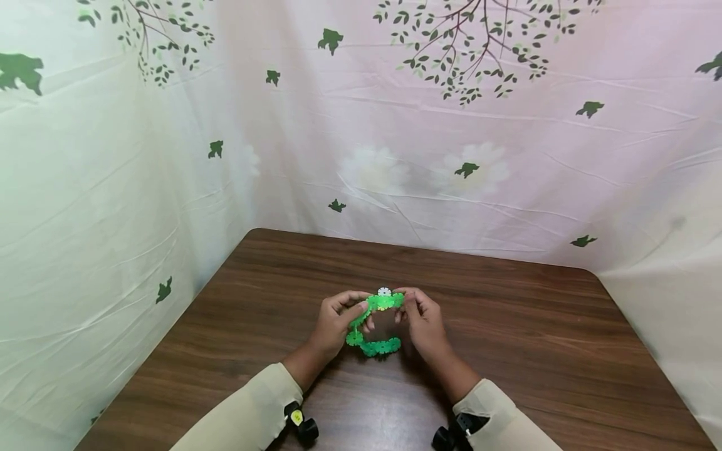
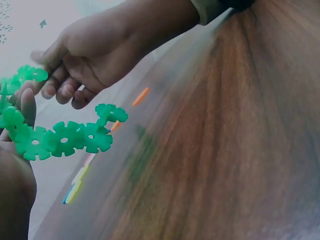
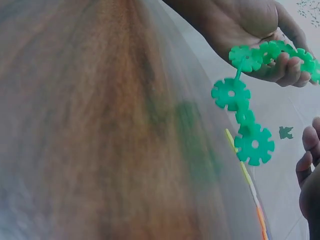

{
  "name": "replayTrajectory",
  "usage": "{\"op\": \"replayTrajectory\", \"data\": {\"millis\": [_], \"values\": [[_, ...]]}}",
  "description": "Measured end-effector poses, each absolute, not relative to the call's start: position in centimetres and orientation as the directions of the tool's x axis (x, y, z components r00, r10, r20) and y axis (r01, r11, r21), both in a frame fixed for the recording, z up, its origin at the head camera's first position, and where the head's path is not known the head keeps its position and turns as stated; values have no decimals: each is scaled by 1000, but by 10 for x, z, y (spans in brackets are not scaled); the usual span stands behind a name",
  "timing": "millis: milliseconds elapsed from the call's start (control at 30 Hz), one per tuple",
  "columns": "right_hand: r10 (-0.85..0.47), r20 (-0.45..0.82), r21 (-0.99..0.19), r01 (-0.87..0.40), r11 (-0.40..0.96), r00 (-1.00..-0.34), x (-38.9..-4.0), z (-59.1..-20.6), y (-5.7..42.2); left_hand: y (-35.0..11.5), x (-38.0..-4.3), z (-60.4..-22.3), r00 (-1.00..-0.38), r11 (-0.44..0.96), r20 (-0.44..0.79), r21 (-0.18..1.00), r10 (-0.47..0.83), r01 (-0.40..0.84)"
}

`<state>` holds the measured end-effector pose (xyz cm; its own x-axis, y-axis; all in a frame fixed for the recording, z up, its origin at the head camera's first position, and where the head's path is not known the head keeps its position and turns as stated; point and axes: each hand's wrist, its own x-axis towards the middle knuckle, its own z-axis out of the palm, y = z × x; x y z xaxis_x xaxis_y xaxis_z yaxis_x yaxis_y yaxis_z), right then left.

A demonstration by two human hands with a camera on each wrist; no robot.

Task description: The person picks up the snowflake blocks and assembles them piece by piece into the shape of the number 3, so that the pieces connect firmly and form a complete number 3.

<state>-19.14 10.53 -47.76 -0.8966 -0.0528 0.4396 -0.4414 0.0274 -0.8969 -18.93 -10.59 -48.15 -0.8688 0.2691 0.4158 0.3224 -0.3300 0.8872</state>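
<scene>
While the left hand (image 1: 331,321) pinches the chain (image 1: 380,347) above the surface (image 1: 519,332), the right hand (image 1: 425,319) pinches one of its ends.

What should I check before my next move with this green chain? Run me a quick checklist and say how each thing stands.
1. Left hand has a grip on the green chain: ok, thumb and fingers pinch its upper left part.
2. Right hand has a grip on the upper end: ok, thumb and finger are at it.
3. Discs linked without a break: ok, in the parts that show.
4. Loop closed: not ok, the lower end is free, apart from the upper end.
5. White disc joined to the chain: cannot tell, it only shows just above it in the head view.
</scene>
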Motion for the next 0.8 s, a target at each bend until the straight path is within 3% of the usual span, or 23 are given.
{"op": "replayTrajectory", "data": {"millis": [333, 800], "values": [[-54, 477, -879, -477, -17, -877, -192, -474, 107, -104, -191, -478, -901, -487, 380, 840, 211, 240], [-55, 461, -887, -462, 9, -885, -190, -473, 104, -100, -190, -475, -940, -445, 297, 874, 170, 195]]}}
